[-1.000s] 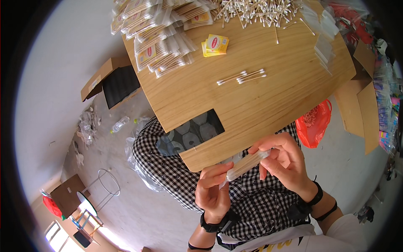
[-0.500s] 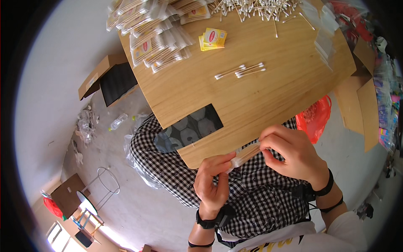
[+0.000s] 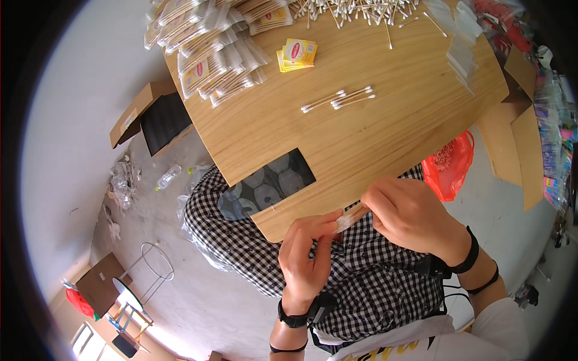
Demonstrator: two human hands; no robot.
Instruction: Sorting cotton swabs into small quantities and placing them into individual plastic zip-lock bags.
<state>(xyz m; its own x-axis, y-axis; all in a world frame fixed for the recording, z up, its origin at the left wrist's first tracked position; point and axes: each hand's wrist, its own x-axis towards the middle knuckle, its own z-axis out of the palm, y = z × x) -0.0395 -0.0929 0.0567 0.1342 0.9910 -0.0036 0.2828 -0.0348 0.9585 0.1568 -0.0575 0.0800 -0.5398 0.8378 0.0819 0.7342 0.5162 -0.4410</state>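
Observation:
Just off the table's near edge, my two hands hold a small clear plastic bag of cotton swabs (image 3: 349, 219) between them. The thumb and fingers of my left hand (image 3: 306, 256) pinch its left end. My right hand (image 3: 412, 216) grips the other end with curled fingers, which hide part of the bag. Farther up the wooden table (image 3: 253, 132) lies a small group of loose cotton swabs (image 3: 337, 100). Beyond them is a little stack of yellow cards (image 3: 297, 55).
Filled swab packets (image 3: 211, 54) are heaped at the far left, beside a pile of loose swabs (image 3: 355, 9). Empty clear bags (image 3: 462, 57) lie at the right edge. A red plastic bag (image 3: 448, 168) hangs below the table's right side, near an open cardboard box (image 3: 503, 141).
My right hand has moved slightly left, toward my left hand, and its fingers now cover more of the bag. The view has shifted a little; the things on the table have not moved.

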